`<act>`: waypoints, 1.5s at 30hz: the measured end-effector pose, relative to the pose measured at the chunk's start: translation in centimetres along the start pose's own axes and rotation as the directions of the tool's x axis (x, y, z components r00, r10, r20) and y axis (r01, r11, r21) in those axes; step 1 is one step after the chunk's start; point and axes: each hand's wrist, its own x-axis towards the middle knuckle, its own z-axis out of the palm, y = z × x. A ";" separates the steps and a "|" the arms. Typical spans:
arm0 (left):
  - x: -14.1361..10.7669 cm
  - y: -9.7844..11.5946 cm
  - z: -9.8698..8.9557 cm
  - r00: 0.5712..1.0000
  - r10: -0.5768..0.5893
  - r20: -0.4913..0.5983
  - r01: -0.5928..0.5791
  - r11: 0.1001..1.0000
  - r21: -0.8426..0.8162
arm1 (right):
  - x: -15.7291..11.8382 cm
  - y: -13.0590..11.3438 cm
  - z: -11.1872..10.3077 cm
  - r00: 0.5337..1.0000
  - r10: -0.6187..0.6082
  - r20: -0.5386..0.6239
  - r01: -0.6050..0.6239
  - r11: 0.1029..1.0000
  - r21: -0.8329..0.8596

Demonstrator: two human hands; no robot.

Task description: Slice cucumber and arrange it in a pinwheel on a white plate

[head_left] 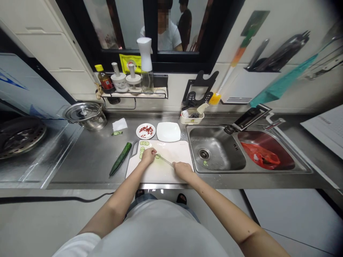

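My right hand (183, 170) is wrapped round the handle of a knife (166, 161), whose blade points left across a white cutting board (171, 175). At the blade's tip lies a cucumber slice (158, 156), beside my left hand (148, 156). The left fingers are pinched together near that tip, and what they hold is hidden. More cucumber slices (144, 143) lie along the board's upper left corner and left side, partly behind the left hand. To the left of the board rests a whole cucumber (120, 159) on the steel counter.
Behind the board stand a plate of red pieces (146, 131) and a white square plate (168, 132). A double sink (217, 167) with a faucet (248, 119) is on the right, a red bag (261, 157) inside. A lidded pot (85, 116) stands left, below a condiment rack (136, 94).
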 end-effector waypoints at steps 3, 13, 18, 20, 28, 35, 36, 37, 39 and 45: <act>-0.1 0.0 0.0 1.000 0.015 -0.004 -0.015 1.000 0.005 | -0.5 -0.3 -0.3 1.000 0.013 0.026 -0.014 0.999 0.033; -1.5 -0.1 0.8 0.987 0.143 -0.070 -0.139 0.989 0.054 | -1.7 0.2 2.4 0.998 0.054 -0.013 -0.052 0.993 0.109; -2.6 0.0 1.0 0.972 0.213 -0.094 -0.206 0.975 0.083 | -1.8 0.8 3.6 0.983 0.159 -0.096 -0.139 0.972 0.189; -2.7 0.3 0.9 0.976 0.191 -0.105 -0.183 0.980 0.081 | -1.7 1.1 3.8 0.973 0.203 -0.107 -0.177 0.961 0.210; -3.3 1.4 -0.1 0.998 -0.013 -0.063 0.004 0.990 -0.142 | -0.8 2.5 4.0 0.953 0.291 -0.091 -0.261 0.933 0.246; -4.9 -1.7 -2.5 0.987 -0.084 -0.134 0.054 0.976 -0.212 | -0.3 2.7 4.0 0.947 0.309 -0.081 -0.279 0.923 0.266; -5.0 -2.4 -2.8 0.986 -0.088 -0.142 0.059 0.978 -0.199 | -0.3 2.7 4.0 0.947 0.311 -0.084 -0.278 0.920 0.275; -5.1 -3.1 -3.1 0.984 -0.096 -0.153 0.065 0.979 -0.192 | -0.3 2.6 3.9 0.945 0.315 -0.086 -0.280 0.917 0.286; -5.0 -4.4 -3.6 0.981 -0.100 -0.169 0.071 0.983 -0.169 | -0.4 2.4 3.7 0.941 0.326 -0.084 -0.287 0.907 0.309; -4.8 -6.3 -4.1 0.968 -0.131 -0.213 0.134 0.991 0.002 | -0.5 2.1 3.3 0.943 0.322 -0.080 -0.282 0.904 0.322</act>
